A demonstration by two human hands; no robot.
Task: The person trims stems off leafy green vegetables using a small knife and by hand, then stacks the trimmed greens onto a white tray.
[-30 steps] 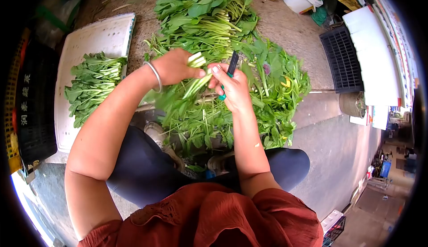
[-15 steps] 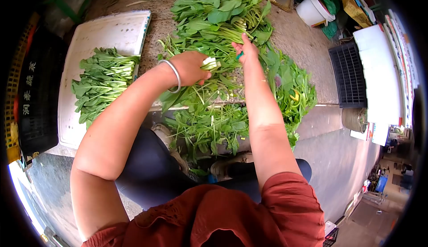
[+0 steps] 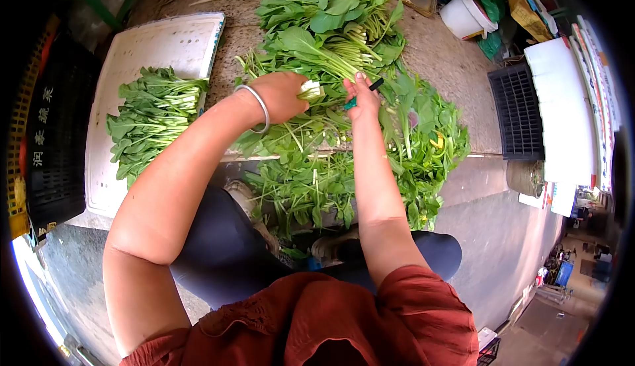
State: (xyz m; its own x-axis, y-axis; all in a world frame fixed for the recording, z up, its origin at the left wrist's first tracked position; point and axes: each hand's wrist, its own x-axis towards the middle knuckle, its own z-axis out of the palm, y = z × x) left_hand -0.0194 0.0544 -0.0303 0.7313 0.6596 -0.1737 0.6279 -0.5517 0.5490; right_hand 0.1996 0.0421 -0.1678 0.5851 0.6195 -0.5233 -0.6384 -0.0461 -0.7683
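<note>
My left hand (image 3: 286, 95), with a bangle at its wrist, is closed around a bunch of leafy greens; the pale cut stem ends (image 3: 311, 90) stick out past the fingers. To its right, my right hand (image 3: 363, 96) pinches the stem end of one leafy green stalk (image 3: 331, 62), whose broad leaf lies toward the far left. A small black-and-green object (image 3: 376, 84) also shows at the right fingers; its kind is unclear. Just beyond both hands is a large heap of greens (image 3: 324, 9).
On the left, trimmed greens (image 3: 155, 118) lie in rows on a white foam board (image 3: 159, 39). Loose leaves and scraps (image 3: 314, 181) spread near my feet, with more piled at right (image 3: 430, 128). A white bucket (image 3: 463, 15) and black crate (image 3: 516, 111) stand right.
My right hand has drawn back toward me from the heap, pulling a leafy stalk with it. The black end of the small object now shows. My left hand has barely moved.
</note>
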